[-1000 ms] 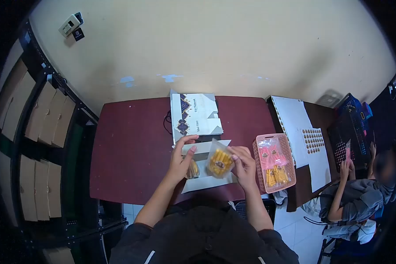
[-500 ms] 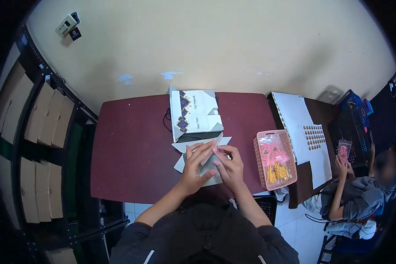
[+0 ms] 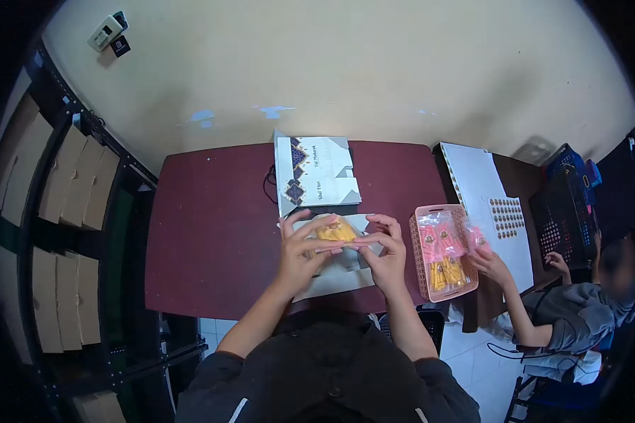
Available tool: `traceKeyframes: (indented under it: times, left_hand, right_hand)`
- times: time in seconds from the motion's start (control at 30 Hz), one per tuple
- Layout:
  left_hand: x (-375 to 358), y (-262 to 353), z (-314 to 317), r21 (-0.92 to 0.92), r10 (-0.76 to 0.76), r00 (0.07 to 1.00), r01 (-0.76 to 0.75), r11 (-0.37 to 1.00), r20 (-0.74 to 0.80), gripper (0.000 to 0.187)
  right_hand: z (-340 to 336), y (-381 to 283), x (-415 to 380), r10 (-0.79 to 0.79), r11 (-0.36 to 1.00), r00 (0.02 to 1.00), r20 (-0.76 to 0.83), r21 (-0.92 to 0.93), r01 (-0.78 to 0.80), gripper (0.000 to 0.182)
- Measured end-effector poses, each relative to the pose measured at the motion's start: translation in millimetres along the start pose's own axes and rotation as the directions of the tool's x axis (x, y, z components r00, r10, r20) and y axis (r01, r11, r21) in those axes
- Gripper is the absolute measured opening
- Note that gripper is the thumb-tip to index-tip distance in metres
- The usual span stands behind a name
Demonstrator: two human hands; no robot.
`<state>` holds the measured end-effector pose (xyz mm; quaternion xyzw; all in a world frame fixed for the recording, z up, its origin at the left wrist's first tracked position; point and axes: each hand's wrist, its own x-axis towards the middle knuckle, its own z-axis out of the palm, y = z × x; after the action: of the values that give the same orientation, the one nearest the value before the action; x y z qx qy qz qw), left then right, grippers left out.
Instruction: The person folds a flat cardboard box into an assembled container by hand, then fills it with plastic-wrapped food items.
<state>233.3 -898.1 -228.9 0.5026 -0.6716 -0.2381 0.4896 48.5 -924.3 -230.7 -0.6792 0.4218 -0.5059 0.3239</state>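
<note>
Between my two hands is a small clear plastic packet with yellow contents and a round label (image 3: 336,230). My left hand (image 3: 298,252) grips its left side, fingers and thumb closed on the edge. On the other side, my right hand (image 3: 386,252) pinches the right end. Beneath the packet lies a light grey-white piece of unfolded card or box (image 3: 335,283), partly covered by my hands. Just beyond it sits a white printed box (image 3: 331,173) with a dark blue geometric pattern.
A pink basket (image 3: 418,266) holds pink packets (image 3: 439,236) and yellow packets (image 3: 446,275). A co-worker's hand (image 3: 492,265) holds another pink packet (image 3: 477,238) at its right rim. A sheet of round stickers (image 3: 506,218) lies on the side table. Shelves with cartons (image 3: 65,183) stand left.
The packet in my hands has turned from edge-on to show its yellow face, and my hands have moved apart to its two ends. The co-worker's hand has brought a pink packet to the basket.
</note>
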Motion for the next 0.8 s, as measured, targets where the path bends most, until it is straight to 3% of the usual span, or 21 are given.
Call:
traceKeyframes:
  times: [0.1, 0.17, 0.27, 0.43, 0.53, 0.67, 0.8]
  left_hand:
    - [5, -2, -12, 0.065, 0.003, 0.999, 0.000, 0.998, -0.033, 0.015]
    - [5, -7, -16, 0.078, 0.005, 0.999, 0.000, 0.997, -0.054, 0.011]
    - [1, -3, -24, 0.289, 0.166, 0.985, -0.145, 0.946, -0.050, 0.008]
    - [-13, -1, -29, 0.400, 0.269, 0.963, -0.256, 0.880, 0.024, 0.005]
    - [-22, -1, -30, 0.561, 0.425, 0.902, -0.390, 0.730, 0.073, 0.003]
    - [-27, -3, -28, 0.587, 0.528, 0.849, -0.430, 0.686, 0.005, 0.005]
    - [-25, 3, -30, 0.534, 0.529, 0.848, -0.432, 0.727, -0.034, 0.006]
  right_hand:
    - [-1, -9, 1, -0.027, 0.997, 1.000, 0.000, -0.070, 0.027, 0.016]
    - [-4, -10, 0, -0.147, 0.959, 0.986, 0.074, -0.235, 0.161, 0.013]
    - [-8, -16, -6, -0.216, 0.928, 0.969, 0.119, -0.283, 0.242, 0.016]
    - [-16, -27, -21, -0.324, 0.842, 0.920, 0.221, -0.375, 0.387, 0.024]
    - [-20, -27, -28, -0.412, 0.786, 0.884, 0.222, -0.404, 0.467, 0.026]
    - [-21, -28, -32, -0.476, 0.781, 0.868, 0.143, -0.386, 0.492, 0.028]
    - [-28, -30, -30, -0.478, 0.770, 0.867, 0.140, -0.408, 0.490, 0.025]
